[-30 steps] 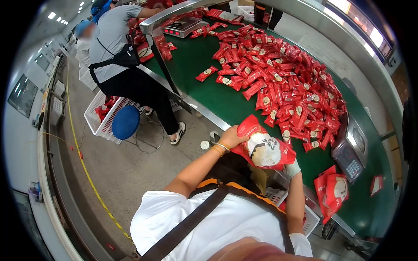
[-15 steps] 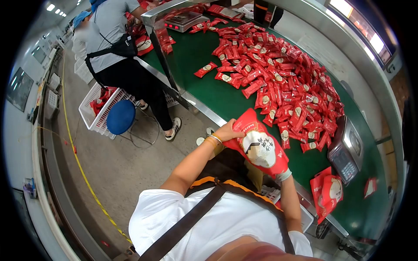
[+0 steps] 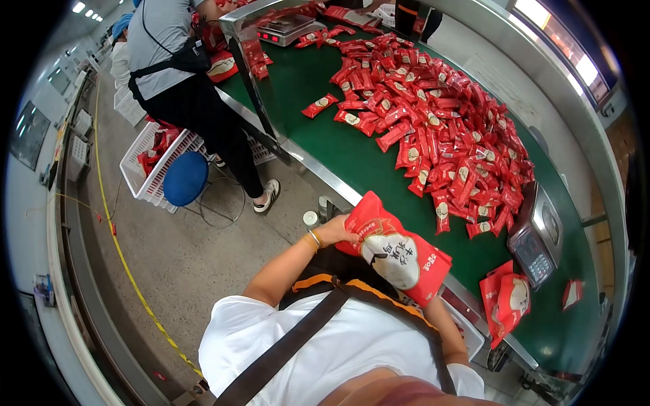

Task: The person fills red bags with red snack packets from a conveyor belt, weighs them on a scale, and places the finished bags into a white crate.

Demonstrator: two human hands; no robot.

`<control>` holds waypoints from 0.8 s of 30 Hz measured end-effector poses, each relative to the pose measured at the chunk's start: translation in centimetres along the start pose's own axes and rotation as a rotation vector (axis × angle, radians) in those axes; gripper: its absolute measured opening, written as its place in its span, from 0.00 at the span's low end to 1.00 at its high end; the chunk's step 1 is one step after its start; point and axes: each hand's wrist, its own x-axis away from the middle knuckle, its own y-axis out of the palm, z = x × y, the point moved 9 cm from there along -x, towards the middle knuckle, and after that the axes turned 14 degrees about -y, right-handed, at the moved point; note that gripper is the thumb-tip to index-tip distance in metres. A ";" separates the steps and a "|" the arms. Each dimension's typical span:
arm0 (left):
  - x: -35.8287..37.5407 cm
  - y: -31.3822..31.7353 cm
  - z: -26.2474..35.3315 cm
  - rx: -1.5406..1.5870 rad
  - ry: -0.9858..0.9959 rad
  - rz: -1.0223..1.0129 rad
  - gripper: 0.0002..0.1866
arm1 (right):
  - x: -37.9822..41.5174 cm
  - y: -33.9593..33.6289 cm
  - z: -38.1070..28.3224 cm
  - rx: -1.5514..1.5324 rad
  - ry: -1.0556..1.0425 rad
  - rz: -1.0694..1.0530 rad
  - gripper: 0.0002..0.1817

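The desk (image 3: 318, 128) has a green top with a shiny metal edge. A big heap of small red snack packs (image 3: 433, 115) lies on it. Two scales (image 3: 538, 233) sit there too, one near and one far, with big red bags (image 3: 506, 298) beside the near one.

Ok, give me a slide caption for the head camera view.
Left hand grips a large red bag beside a green conveyor heaped with red packets.

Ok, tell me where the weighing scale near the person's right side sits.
In the head view the scale sits at the right on the green belt, at the near edge of the pile of red packets, just above the flat red bags.
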 end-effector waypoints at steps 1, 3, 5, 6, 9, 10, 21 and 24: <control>0.2 0.6 -0.1 -0.061 0.002 0.006 0.27 | 0.4 0.1 0.2 -0.021 0.006 0.029 0.39; 0.7 1.2 -0.3 -0.094 -0.009 0.032 0.28 | 0.9 0.1 0.9 -0.057 0.021 0.073 0.39; 1.0 1.6 -0.3 -0.108 -0.047 0.034 0.26 | 1.5 0.0 1.6 -0.094 0.035 0.098 0.38; 1.0 1.5 -0.4 -0.104 -0.052 0.034 0.26 | 1.7 0.0 1.9 -0.117 0.048 0.120 0.38; 1.0 1.7 0.0 -0.238 -0.065 0.029 0.23 | 2.2 0.0 2.9 -0.181 0.072 0.152 0.37; 1.0 1.8 0.1 -0.260 -0.082 0.027 0.23 | 2.4 -0.1 3.1 -0.199 0.078 0.161 0.37; 1.3 3.4 2.1 -0.417 -0.097 0.035 0.22 | 3.2 0.9 6.2 -0.403 0.105 0.256 0.34; 1.3 3.0 1.5 -0.378 -0.069 0.030 0.21 | 2.0 1.9 7.9 -0.470 0.095 0.265 0.34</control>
